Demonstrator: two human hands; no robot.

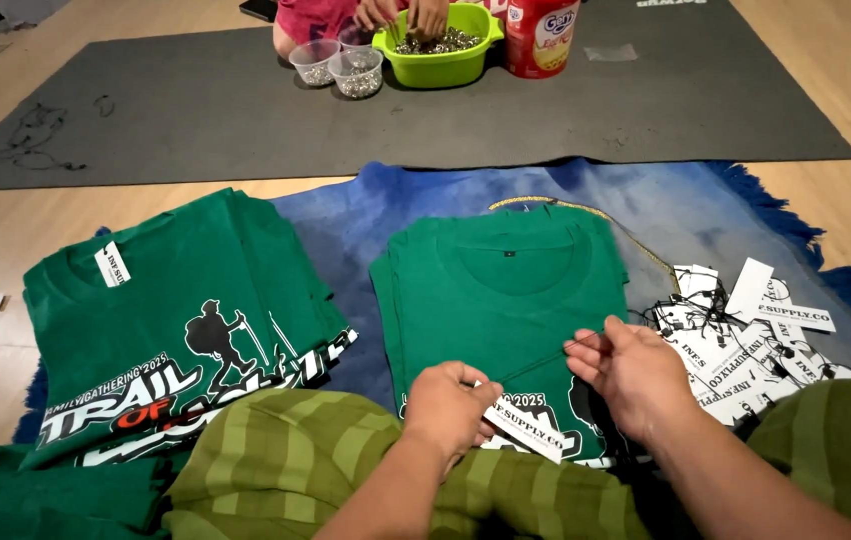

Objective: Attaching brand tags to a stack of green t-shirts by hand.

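Lower centre, the left hand point(451, 405) pinches a stiff, light white tag point(524, 428); the right hand point(631, 372) pinches its thin black string point(546, 358), limp, best held near its end, over the soft green shirt point(506, 300).

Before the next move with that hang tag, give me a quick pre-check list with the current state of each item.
1. Left hand has a grip on the white tag: ok.
2. Right hand pinches the black string taut: ok.
3. String actually joined to the tag: cannot tell, the fingers hide it.
4. Folded green shirt lies flat, collar facing away: ok.
5. Spare tags pile lies beside the right hand: ok.
6. Tagged shirt stack lies apart on the left: ok.
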